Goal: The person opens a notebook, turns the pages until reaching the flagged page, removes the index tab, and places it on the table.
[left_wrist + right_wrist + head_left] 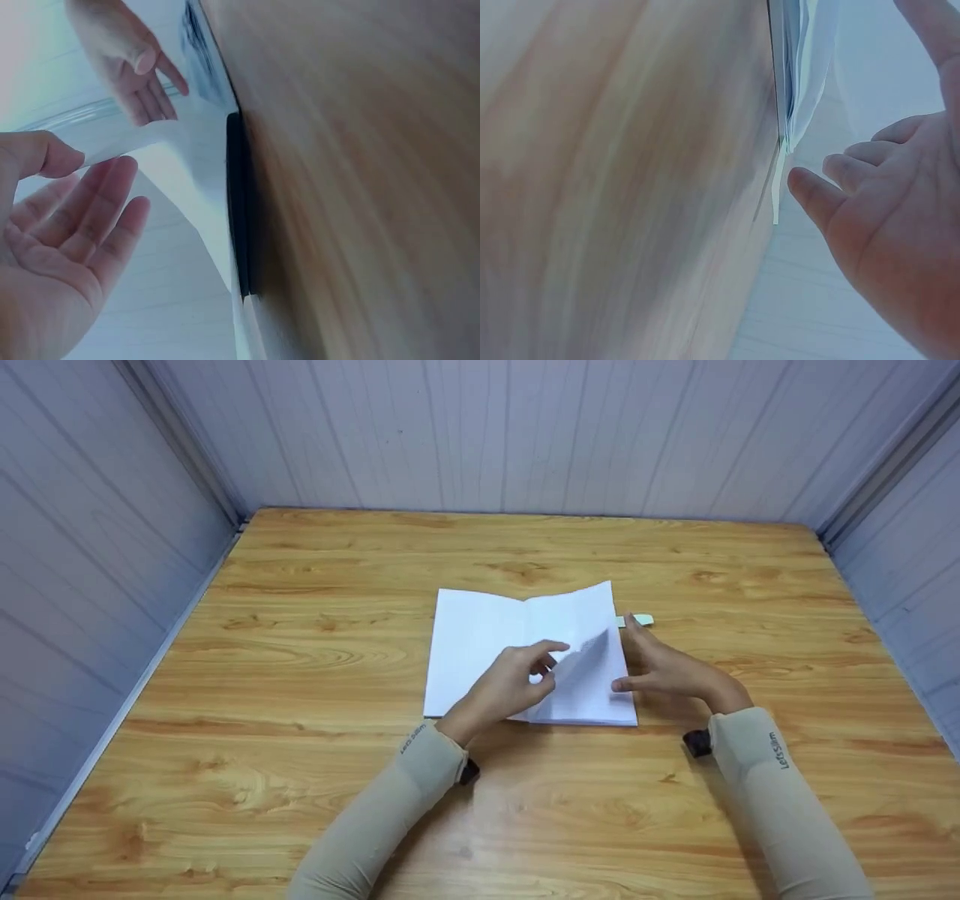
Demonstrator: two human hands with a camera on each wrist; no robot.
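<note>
An open notebook [480, 645] with white pages lies on the table. My left hand [514, 679] is over its middle and pinches a lifted page [583, 667] between thumb and finger; the left wrist view shows the page's edge between the fingertips [66, 159]. At the notebook's right edge, my right hand [671, 671] has its thumb and fingers spread, the thumb over the page's margin. Those fingers appear unbent in the right wrist view, with nothing held in the palm [907, 217]. A pale tab [643, 620] sticks out from the notebook's right side, beside the right fingers.
The notebook rests on a wood-grain table [315, 795]. White panelled walls [480, 435] enclose its back and both sides. A dark band [697, 742] shows at the right wrist, and another [469, 772] at the left wrist.
</note>
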